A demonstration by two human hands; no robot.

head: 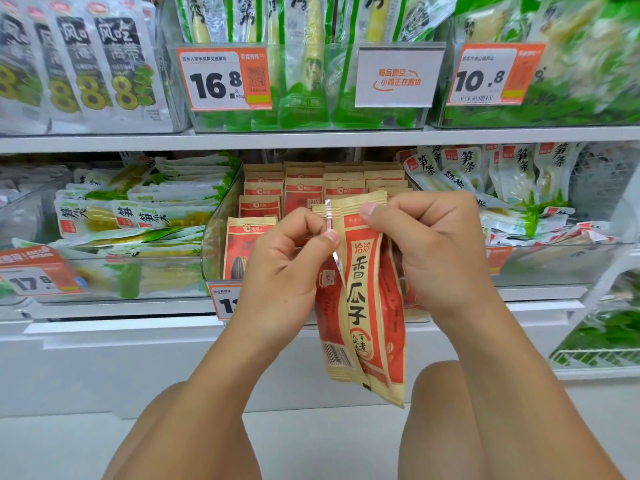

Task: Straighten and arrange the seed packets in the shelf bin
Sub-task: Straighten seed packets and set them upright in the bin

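Several tan-and-red seed packets [363, 306] hang upright in a small stack in front of the shelf, held by their top edges. My left hand [287, 265] pinches the top left of the stack between thumb and fingers. My right hand [429, 247] grips the top right edge with curled fingers. Behind my hands a clear shelf bin [213, 244] holds rows of more seed packets [266, 202], standing upright; one packet [239, 247] stands at the bin's front left.
Green-and-white bamboo shoot packs fill the bin on the left [138, 216] and the bin on the right [519, 188]. The upper shelf [311, 136] carries clear bins with price tags [221, 79]. A price tag [225, 303] hangs below the seed bin. My knees show at the bottom.
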